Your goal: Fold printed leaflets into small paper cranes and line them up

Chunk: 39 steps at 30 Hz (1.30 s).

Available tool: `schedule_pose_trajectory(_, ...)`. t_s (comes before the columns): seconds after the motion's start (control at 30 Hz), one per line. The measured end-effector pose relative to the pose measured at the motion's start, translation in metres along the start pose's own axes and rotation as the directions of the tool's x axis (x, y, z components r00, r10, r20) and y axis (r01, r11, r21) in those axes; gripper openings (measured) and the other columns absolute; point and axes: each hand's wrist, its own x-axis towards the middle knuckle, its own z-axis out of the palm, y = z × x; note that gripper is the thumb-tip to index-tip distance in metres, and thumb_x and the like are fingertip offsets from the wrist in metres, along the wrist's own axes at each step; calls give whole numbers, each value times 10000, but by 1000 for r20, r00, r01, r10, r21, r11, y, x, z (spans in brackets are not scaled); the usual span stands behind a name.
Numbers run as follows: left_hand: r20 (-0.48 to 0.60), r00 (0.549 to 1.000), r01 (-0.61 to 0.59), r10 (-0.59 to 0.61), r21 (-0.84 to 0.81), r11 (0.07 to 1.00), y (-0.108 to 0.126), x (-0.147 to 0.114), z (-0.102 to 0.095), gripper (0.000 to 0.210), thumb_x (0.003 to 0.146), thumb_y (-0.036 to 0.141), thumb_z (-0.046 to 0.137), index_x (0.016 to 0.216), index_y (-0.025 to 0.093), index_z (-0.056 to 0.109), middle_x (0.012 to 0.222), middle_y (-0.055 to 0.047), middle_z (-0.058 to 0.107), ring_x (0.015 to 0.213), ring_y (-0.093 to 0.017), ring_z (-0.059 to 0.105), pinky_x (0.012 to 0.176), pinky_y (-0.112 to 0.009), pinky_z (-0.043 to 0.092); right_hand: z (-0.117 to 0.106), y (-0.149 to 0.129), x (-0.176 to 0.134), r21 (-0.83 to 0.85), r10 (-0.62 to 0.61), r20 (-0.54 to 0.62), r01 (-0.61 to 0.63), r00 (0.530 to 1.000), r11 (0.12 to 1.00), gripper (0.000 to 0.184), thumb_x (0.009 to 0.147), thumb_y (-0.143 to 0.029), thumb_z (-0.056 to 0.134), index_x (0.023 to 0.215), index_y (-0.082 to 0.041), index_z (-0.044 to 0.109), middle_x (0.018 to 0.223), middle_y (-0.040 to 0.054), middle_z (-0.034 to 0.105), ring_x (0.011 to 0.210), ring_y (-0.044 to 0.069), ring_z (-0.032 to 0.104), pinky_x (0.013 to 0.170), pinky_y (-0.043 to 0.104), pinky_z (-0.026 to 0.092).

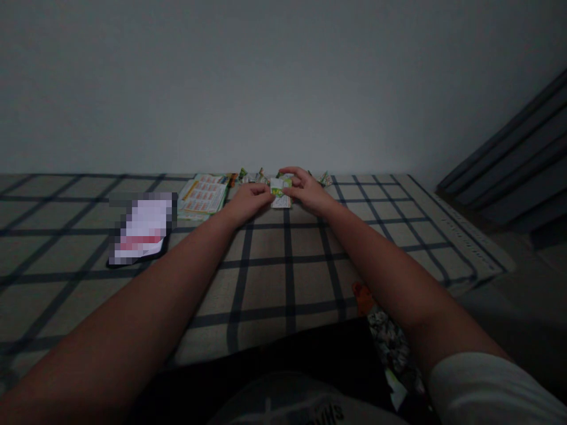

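Note:
Both arms stretch forward over a checked tablecloth (266,277). My left hand (248,202) pinches the left edge of a small green and white piece of printed paper (280,188), which looks folded. On its right side my right hand (306,190) grips the same paper between thumb and fingers. Behind the hands lie crumpled or folded bits of printed paper (251,176), partly hidden by the fingers. Left of my left hand rests a flat stack of printed sheets (204,193) with a calendar-like grid.
A phone with a lit, blurred screen (146,227) lies at the left. The table meets a plain wall (283,88) at the back. Crumpled printed paper (390,336) and an orange piece (363,297) sit near my right forearm. Dark slatted panels (514,153) stand at the right.

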Motion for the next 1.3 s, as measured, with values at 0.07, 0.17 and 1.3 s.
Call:
schedule_pose_trajectory(0.07,29,1000,-3,3,3,1000,0,-1,1,262,711,380,684,560,199,571,514,25,482,498,-107,378,502,-268,254,-1,0,0,-1,2,0,-2,1000,1000,482,800,-179,679,1254,-225,526,720,-80,537,629,103,548,599,227,437)
schedule_pose_trajectory(0.17,-18,1000,-15,16,17,1000,1,0,1,262,713,416,707,605,195,621,536,24,505,515,-111,392,507,-261,266,-2,4,3,11,19,-38,-18,999,1000,473,827,-250,700,1268,-225,531,753,-61,570,642,109,553,596,228,441)
schedule_pose_trajectory(1.3,-86,994,-53,64,120,991,-1,3,1,191,725,367,656,666,185,655,619,14,570,620,-142,486,594,-265,375,-5,3,1,-193,62,45,-52,997,980,203,821,-347,708,832,-150,661,693,-6,603,633,121,499,584,244,393)
